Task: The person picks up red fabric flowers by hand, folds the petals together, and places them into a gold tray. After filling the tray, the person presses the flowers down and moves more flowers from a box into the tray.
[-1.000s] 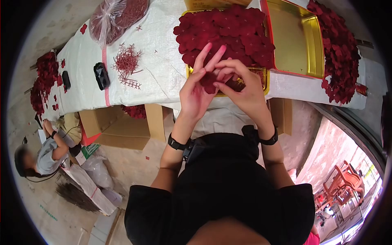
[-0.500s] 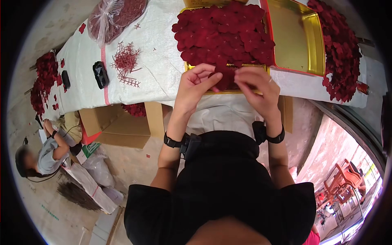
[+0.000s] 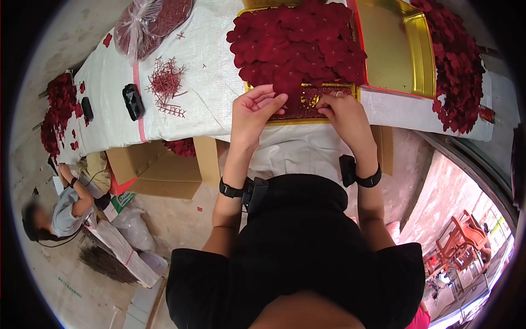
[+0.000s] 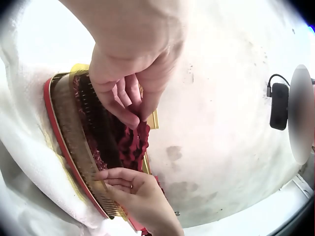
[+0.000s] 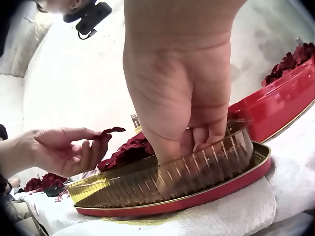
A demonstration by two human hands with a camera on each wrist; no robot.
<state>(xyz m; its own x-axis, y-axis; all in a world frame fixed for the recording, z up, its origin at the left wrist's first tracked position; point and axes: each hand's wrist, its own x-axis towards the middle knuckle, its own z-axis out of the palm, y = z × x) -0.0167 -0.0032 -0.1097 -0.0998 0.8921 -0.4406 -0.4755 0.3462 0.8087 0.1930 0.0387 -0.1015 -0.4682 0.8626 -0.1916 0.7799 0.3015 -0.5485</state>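
Observation:
My left hand [image 3: 251,116] pinches a dark red petal piece [image 5: 114,130] between thumb and fingers, above the left part of a gold plastic tray [image 5: 142,191]. My right hand [image 3: 346,117] reaches down into the tray's front section, among small dark red bits [image 3: 300,112]. Its fingertips are bent close together behind the ribbed tray wall in the right wrist view; I cannot tell whether they hold a bit. A broad layer of dark red petal pieces [image 3: 296,46] with small cross marks covers the back of the tray. The tray sits in a red-rimmed tin [image 5: 182,202].
An open gold-lined tin [image 3: 386,49] stands right of the tray, beside a petal heap [image 3: 457,82]. Leftward lie a pile of thin red stem-like pieces [image 3: 166,79], a black device [image 3: 132,101] and a plastic bag [image 3: 150,24]. Another person [image 3: 68,205] sits at far left.
The hands were together over a red piece, then drew apart. My left hand keeps a petal piece and turned palm-side in; my right hand lowered into the tray's front section.

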